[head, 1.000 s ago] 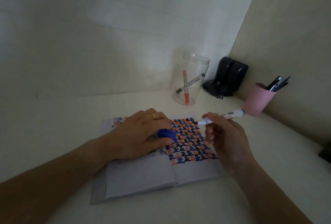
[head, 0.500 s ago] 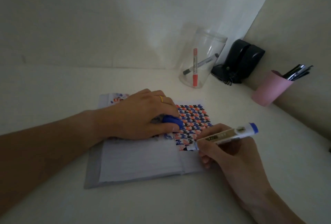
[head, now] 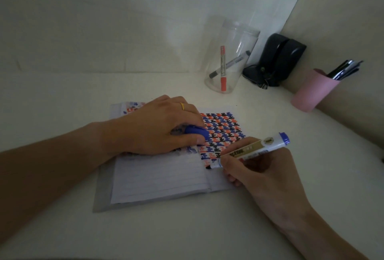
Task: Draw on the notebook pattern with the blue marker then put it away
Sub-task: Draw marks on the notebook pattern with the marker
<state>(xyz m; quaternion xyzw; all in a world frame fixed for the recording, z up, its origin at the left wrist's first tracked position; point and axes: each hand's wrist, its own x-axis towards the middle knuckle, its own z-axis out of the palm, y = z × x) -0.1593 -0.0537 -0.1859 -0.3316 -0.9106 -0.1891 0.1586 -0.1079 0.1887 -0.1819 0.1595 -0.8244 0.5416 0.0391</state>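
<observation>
An open lined notebook lies on the white desk, its right page filled with a blue, red and black pattern. My right hand grips the blue marker, uncapped, its tip touching the page at the pattern's lower edge. My left hand presses flat on the notebook's left page and holds the marker's blue cap between thumb and fingers. A ring sits on one left finger.
A clear plastic jar holding a red marker and a black pen stands at the back. Beside it are a black stapler-like object and a pink cup of pens against the right wall.
My right hand has brought the marker down from above the page to the pattern's lower edge, where its tip now touches the paper. The left hand stays on the notebook with the cap.
</observation>
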